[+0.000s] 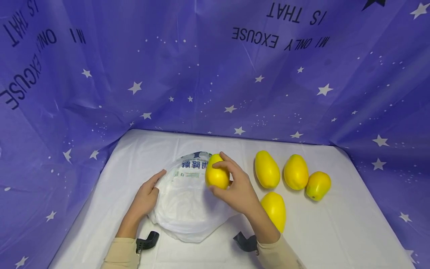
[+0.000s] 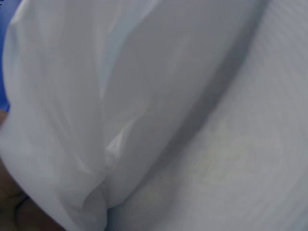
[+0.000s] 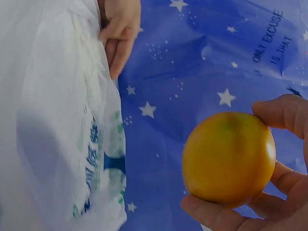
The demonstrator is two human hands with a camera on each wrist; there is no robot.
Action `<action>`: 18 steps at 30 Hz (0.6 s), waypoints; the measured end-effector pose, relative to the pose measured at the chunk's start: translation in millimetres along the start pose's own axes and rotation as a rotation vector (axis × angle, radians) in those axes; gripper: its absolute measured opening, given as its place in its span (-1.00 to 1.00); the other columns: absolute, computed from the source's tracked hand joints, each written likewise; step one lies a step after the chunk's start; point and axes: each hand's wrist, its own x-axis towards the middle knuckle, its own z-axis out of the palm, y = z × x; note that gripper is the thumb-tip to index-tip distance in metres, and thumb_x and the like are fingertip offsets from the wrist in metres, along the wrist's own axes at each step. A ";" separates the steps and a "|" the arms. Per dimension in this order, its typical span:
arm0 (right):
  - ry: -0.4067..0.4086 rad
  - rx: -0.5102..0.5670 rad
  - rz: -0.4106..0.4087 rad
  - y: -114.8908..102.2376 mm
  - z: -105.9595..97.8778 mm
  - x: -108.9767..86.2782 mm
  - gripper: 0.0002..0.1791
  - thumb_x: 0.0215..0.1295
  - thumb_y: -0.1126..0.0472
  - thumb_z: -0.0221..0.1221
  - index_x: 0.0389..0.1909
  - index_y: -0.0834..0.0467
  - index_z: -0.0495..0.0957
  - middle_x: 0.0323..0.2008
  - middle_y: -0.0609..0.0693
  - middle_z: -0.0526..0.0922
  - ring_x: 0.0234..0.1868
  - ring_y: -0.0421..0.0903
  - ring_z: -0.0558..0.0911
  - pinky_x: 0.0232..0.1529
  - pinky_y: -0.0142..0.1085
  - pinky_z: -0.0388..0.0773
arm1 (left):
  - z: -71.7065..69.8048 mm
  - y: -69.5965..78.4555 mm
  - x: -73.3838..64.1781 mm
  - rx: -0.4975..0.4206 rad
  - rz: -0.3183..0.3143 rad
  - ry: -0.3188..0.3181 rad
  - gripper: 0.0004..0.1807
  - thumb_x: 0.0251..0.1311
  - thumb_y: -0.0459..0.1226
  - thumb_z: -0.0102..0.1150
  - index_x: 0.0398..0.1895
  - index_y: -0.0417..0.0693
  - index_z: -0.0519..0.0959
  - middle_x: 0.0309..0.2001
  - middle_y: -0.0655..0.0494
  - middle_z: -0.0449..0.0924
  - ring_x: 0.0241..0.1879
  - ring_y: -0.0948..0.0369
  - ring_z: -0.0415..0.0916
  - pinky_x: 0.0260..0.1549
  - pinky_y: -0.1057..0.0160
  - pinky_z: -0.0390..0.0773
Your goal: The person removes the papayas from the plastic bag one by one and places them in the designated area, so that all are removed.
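Note:
My right hand (image 1: pixel 240 188) grips a yellow oval fruit (image 1: pixel 217 173) between thumb and fingers, over the right side of a white plastic bag (image 1: pixel 184 209). In the right wrist view the fruit (image 3: pixel 228 159) shows a smooth skin with a faint greenish patch. At the bag's left edge my left hand (image 1: pixel 146 196) holds the plastic, thumb on the near side. Green and dark blue print marks the far side of the bag. Folds of the bag (image 2: pixel 72 110) fill much of the left wrist view and hide most of that hand.
Three yellow fruits (image 1: pixel 267 170) lie in a row right of the bag, the rightmost one (image 1: pixel 318 185) smaller. Another fruit (image 1: pixel 273 211) is partly behind my right forearm. White cloth (image 1: pixel 342 228) covers the table; a purple star-printed curtain (image 1: pixel 215 93) rises behind and at both sides.

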 end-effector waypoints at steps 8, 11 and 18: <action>0.045 0.073 0.014 22.2 -20.7 -5.6 -0.41 -0.02 0.35 0.44 0.08 0.00 0.52 0.44 -0.16 0.18 0.36 -0.01 0.31 -0.05 -0.01 0.56 | 0.7 -1.0 -0.7 -0.006 -0.008 0.000 -0.33 0.27 -0.57 -0.34 0.47 -0.08 0.22 0.46 0.01 0.16 0.46 -0.01 -0.02 0.37 -0.10 0.02; 0.069 0.057 0.006 29.0 -29.6 -9.6 -0.42 -0.02 0.30 0.44 0.07 -0.08 0.52 0.44 -0.20 0.19 0.35 -0.06 0.32 -0.10 -0.06 0.56 | 1.1 -1.9 -1.0 -0.001 -0.009 0.000 -0.32 0.27 -0.56 -0.33 0.47 -0.07 0.23 0.46 0.02 0.17 0.46 0.00 -0.01 0.37 -0.10 0.02; 0.132 0.003 0.007 35.7 -52.3 -19.4 -0.44 0.01 0.25 0.44 0.07 -0.07 0.51 0.43 -0.22 0.20 0.35 -0.03 0.33 -0.06 -0.11 0.57 | 1.7 -3.1 0.1 0.003 0.001 0.006 -0.33 0.27 -0.57 -0.33 0.47 -0.08 0.23 0.45 0.02 0.18 0.46 0.01 0.00 0.37 -0.09 0.01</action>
